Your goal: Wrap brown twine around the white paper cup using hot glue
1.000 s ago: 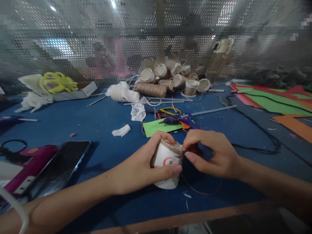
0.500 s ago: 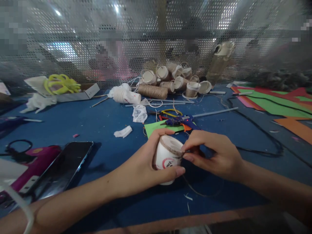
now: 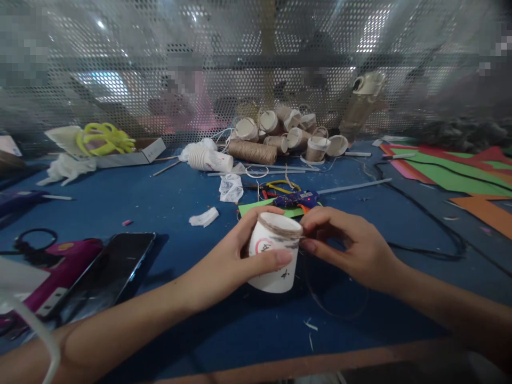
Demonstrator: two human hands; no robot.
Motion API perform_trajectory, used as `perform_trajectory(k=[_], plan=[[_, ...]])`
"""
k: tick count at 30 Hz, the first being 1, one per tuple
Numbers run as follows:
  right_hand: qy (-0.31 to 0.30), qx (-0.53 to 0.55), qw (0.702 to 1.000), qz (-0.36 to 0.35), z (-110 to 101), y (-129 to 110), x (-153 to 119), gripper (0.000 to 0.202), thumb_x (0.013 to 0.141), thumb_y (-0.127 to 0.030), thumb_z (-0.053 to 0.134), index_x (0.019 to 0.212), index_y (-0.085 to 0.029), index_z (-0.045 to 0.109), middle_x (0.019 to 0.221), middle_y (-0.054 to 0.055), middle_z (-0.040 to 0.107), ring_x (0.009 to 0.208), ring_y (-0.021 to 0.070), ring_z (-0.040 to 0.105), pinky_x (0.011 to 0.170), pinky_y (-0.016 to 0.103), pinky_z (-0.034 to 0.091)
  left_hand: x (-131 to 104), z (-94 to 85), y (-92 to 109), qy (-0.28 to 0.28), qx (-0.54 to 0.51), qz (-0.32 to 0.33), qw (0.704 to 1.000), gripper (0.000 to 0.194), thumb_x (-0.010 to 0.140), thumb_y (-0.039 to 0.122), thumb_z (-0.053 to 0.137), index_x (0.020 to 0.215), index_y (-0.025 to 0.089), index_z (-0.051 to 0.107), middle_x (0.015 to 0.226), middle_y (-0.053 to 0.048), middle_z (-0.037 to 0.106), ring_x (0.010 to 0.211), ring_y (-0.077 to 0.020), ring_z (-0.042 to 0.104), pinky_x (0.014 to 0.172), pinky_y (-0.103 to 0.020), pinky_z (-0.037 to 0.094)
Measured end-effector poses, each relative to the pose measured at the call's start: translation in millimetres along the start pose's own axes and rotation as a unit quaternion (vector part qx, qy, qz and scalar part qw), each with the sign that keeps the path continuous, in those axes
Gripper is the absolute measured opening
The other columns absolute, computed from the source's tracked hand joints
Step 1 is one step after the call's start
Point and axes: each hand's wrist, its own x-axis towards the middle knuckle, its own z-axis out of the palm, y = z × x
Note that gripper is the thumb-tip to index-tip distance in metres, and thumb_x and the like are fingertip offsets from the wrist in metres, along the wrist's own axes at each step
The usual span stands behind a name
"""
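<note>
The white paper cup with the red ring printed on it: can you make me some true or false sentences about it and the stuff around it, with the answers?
1. The left hand is holding the white paper cup. True.
2. Thin brown twine goes around the cup's bottom. False: the twine goes around near its rim.
3. A shiny black phone lies to the left of the cup. True.
4. The blue plastic glue gun is in the right hand. False: the glue gun lies on the blue table, beyond the cup.
5. The right hand's fingertips are at the side of the cup, near the rim. True.
</note>
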Motion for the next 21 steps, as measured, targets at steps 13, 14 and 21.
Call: perform_trajectory(k=[13, 14, 21], plan=[[-0.025, 0.027, 0.998, -0.042, -3.1, -3.7, 1.5, 0.009, 0.097, -0.023, 0.062, 0.088, -0.021, 0.063, 0.082, 0.0, 0.066, 0.067, 0.0094, 0.061, 0.057, 0.019, 0.05, 1.8, -2.4, -4.1, 0.01, -0.015, 0.031, 0.999, 0.051, 0.086, 0.036, 0.078, 0.127, 0.03, 0.048, 0.112, 0.002, 0.063, 0.086, -0.013, 0.059, 0.071, -0.022, 0.045], [-0.025, 0.024, 0.998, -0.044, -3.5, -4.0, 1.6, 0.01, 0.097, -0.022, 0.062, 0.088, -0.021, 0.063, 0.082, 0.0, 0.065, 0.069, 0.01, 0.061, 0.06, 0.019, 0.05, 1.7, -2.0, -4.1, 0.01, -0.014, 0.036, 0.999, 0.049, 0.086, 0.036, 0.078, 0.125, 0.03, 0.049, 0.11, 0.002, 0.064, 0.087, -0.0135, 0.059, 0.071, -0.022, 0.045], [-0.033, -0.012, 0.998, -0.044, -4.6, -1.6, 1.5, 0.008, 0.097, -0.021, 0.06, 0.09, -0.021, 0.064, 0.084, 0.0, 0.064, 0.075, 0.0115, 0.061, 0.066, 0.021, 0.05, 0.6, 0.1, -3.8, 0.012, -0.002, 0.04, 0.999, 0.047, 0.085, 0.035, 0.079, 0.122, 0.028, 0.051, 0.109, 0.001, 0.064, 0.091, -0.0149, 0.059, 0.075, -0.024, 0.044]])
